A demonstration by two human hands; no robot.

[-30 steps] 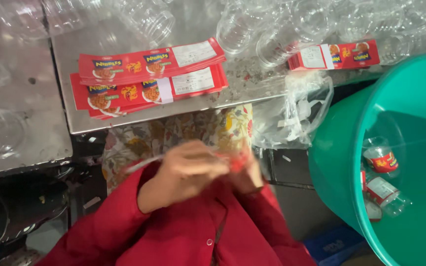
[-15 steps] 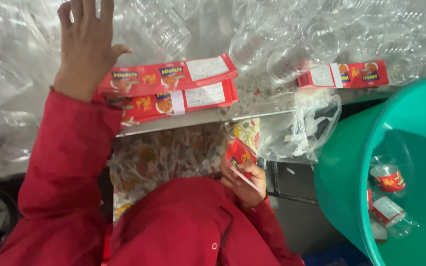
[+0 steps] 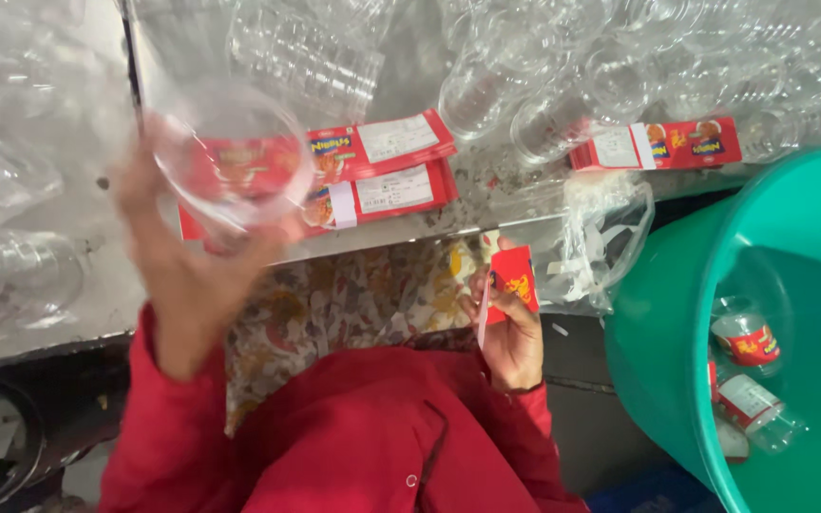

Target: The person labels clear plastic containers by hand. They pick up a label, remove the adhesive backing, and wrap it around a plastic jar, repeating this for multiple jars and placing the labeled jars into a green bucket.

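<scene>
My left hand (image 3: pixel 178 271) is raised over the metal table (image 3: pixel 59 294) and grips a clear plastic jar (image 3: pixel 230 157), its open mouth turned toward me. My right hand (image 3: pixel 510 328) rests low near my lap, pinching a red printed label (image 3: pixel 510 280). Two stacks of red and white labels (image 3: pixel 382 171) lie on the table just right of the jar. Both my sleeves are red.
Several clear empty jars (image 3: pixel 525 85) crowd the table's back and left. Another label stack (image 3: pixel 658 144) lies at right, above a crumpled clear bag (image 3: pixel 586 242) hanging off the edge. A teal tub (image 3: pixel 667 332) at right holds labelled jars (image 3: pixel 748 337).
My left hand reached out to the jars on the table, then drew back holding a clear jar. My right hand has kept the red label near my lap.
</scene>
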